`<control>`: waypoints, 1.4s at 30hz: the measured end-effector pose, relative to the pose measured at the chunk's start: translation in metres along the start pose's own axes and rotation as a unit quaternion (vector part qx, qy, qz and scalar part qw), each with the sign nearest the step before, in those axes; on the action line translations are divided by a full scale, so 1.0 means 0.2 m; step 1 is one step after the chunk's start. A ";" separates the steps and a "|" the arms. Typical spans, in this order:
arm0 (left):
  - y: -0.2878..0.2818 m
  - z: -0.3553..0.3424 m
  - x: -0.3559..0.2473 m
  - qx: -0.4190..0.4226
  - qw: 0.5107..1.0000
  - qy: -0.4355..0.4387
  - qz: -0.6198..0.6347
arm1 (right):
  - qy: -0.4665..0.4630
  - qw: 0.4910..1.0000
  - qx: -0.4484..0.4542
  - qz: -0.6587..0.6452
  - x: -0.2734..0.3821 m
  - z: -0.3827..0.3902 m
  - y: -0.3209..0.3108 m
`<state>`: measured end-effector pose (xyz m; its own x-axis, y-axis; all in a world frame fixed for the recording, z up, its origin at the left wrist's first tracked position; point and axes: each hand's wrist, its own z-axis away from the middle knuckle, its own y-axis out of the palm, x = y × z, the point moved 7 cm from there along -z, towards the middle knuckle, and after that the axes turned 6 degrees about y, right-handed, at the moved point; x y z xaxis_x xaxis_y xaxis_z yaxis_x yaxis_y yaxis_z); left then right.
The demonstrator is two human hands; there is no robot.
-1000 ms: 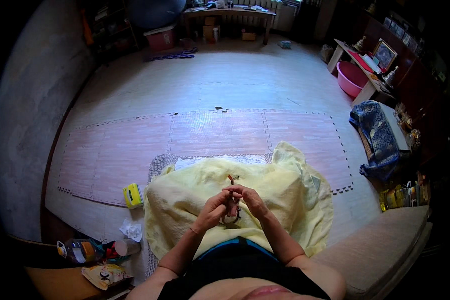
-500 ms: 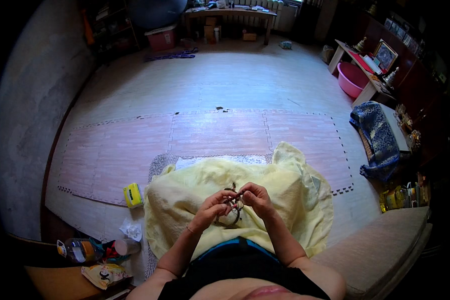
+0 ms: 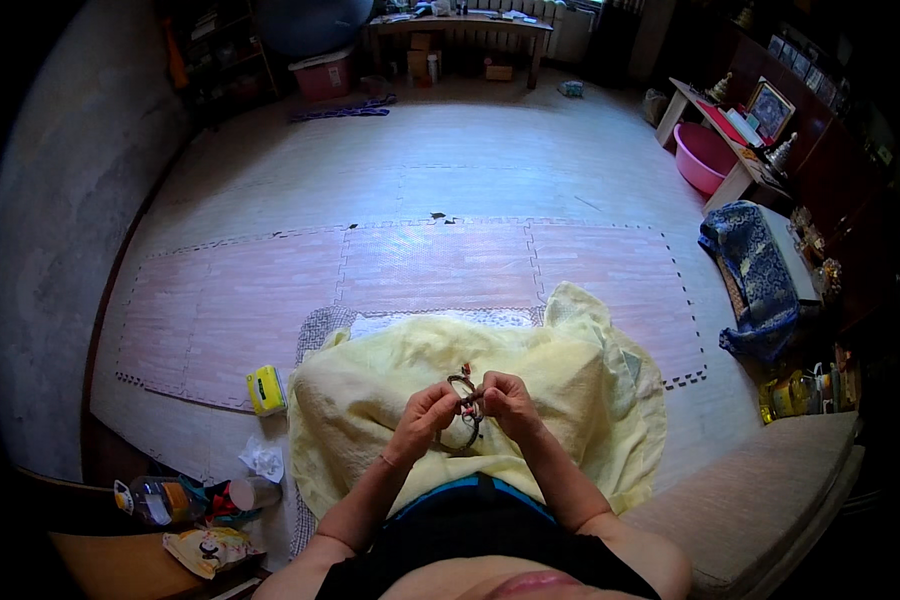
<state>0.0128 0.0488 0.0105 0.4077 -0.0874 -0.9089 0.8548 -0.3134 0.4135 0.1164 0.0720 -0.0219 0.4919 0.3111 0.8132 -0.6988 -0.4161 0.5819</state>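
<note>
A dark brown, braided-looking cord (image 3: 461, 442) loops between my hands above a pale yellow cloth (image 3: 370, 400) spread over my lap. Its upper loop rises above my fingers, with a small reddish bit at the tip, and the lower loop hangs beneath them. My left hand (image 3: 429, 411) pinches the cord from the left, thumb and fingers pressed together. From the other side, my right hand (image 3: 508, 404) grips it with curled fingers. A small pink spot shows on the cord between the hands. How the strands cross there is too small to make out.
To the left are a yellow packet (image 3: 266, 390), crumpled white tissue (image 3: 261, 459) and a large clear bottle (image 3: 158, 499). A brown cushioned seat (image 3: 750, 505) stands at the right. Farther off are a blue patterned cloth (image 3: 755, 275) and a pink basin (image 3: 705, 160).
My hands have drawn slightly apart and levelled out, with the cord stretched between them. The right hand has lowered a little, and its fingers are more curled.
</note>
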 end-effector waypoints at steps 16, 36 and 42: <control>0.01 0.00 0.02 -0.006 0.994 0.012 0.112 | 0.041 0.998 -0.046 -0.002 -0.09 -0.04 0.03; -0.51 0.07 -0.40 -0.102 0.831 0.226 0.497 | -0.031 0.992 -0.095 -0.078 0.13 0.00 -0.18; -0.33 0.00 -0.25 -0.210 0.961 0.163 -0.074 | 0.061 0.974 -0.074 0.203 0.07 -0.01 -0.01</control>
<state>-0.0627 0.0738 0.0281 0.2914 0.2514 -0.9230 0.9378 0.1152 0.3275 0.1235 0.0794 -0.0114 0.0995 0.2497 0.9632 -0.8949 -0.4008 0.1963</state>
